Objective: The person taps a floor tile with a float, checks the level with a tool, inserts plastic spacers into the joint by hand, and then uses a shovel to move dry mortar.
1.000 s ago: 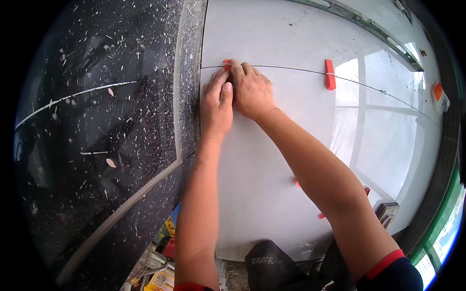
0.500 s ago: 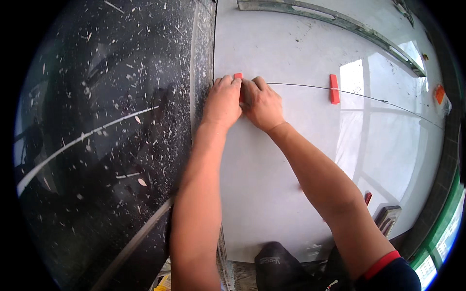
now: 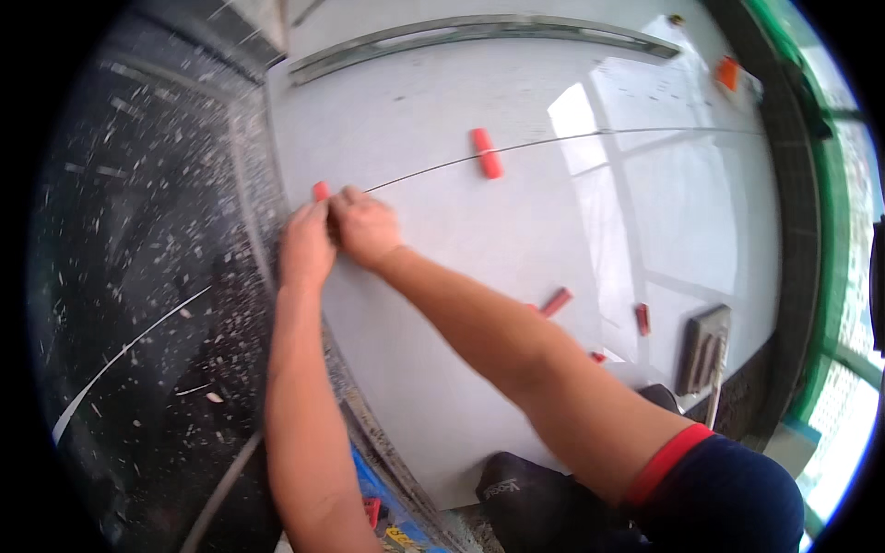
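Both my hands are closed together at a red plastic wedge [image 3: 321,189] on the seam between two pale glossy tiles [image 3: 433,221], beside the dark left-hand panel. My left hand [image 3: 309,241] grips it from the left, and my right hand [image 3: 367,226] has curled fingers pressed around its near end, which they mostly hide. Another red wedge [image 3: 486,153] lies across the same seam, to the right of my hands. The picture is slightly blurred.
Speckled black panel [image 3: 138,230] fills the left. A long metal level [image 3: 479,29] lies across the far tile. Loose red pieces [image 3: 557,301], a trowel [image 3: 702,355] and an orange-and-white item [image 3: 728,76] are at the right. Green-framed glazing [image 3: 834,276] lines the right edge.
My view has turned, so the tiles and my hands appear further left and the hands lower. Both hands stay at the same wedge. More of the right-side trowel and red pieces shows.
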The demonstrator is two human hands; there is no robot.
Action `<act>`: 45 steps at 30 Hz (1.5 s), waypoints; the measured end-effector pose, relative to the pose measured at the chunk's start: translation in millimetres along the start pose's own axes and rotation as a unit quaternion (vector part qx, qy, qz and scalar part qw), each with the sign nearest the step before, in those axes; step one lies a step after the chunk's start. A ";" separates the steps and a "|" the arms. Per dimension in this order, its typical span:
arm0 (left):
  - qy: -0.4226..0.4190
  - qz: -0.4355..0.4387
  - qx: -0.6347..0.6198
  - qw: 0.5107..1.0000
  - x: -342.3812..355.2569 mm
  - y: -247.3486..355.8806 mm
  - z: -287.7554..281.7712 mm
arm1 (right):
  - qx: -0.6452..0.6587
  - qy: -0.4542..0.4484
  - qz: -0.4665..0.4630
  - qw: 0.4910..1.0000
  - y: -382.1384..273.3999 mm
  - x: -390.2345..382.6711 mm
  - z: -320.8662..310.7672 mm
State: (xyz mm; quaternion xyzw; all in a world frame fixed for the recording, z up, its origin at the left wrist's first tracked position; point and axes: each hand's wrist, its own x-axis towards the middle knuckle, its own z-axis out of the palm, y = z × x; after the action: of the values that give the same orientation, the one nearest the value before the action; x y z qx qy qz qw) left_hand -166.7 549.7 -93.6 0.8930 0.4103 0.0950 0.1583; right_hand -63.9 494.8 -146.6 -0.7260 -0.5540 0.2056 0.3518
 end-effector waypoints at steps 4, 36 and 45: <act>-0.066 -0.056 0.066 0.994 -30.5 60.5 18.7 | 0.057 -0.144 0.075 0.985 7.0 -54.8 -90.0; 0.004 0.109 -0.003 0.994 75.2 339.2 193.8 | -0.018 0.267 0.134 0.954 279.0 -78.5 -311.8; -0.011 0.189 -0.068 0.980 103.4 337.7 186.5 | -0.005 0.162 0.004 0.987 299.1 -79.7 -326.4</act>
State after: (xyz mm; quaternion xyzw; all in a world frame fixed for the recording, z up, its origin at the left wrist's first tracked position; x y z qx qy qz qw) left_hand 193.2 383.3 -141.4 0.9425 0.2253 0.1406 0.2027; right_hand 334.0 285.3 -156.8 -0.7539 -0.4877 0.0841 0.4321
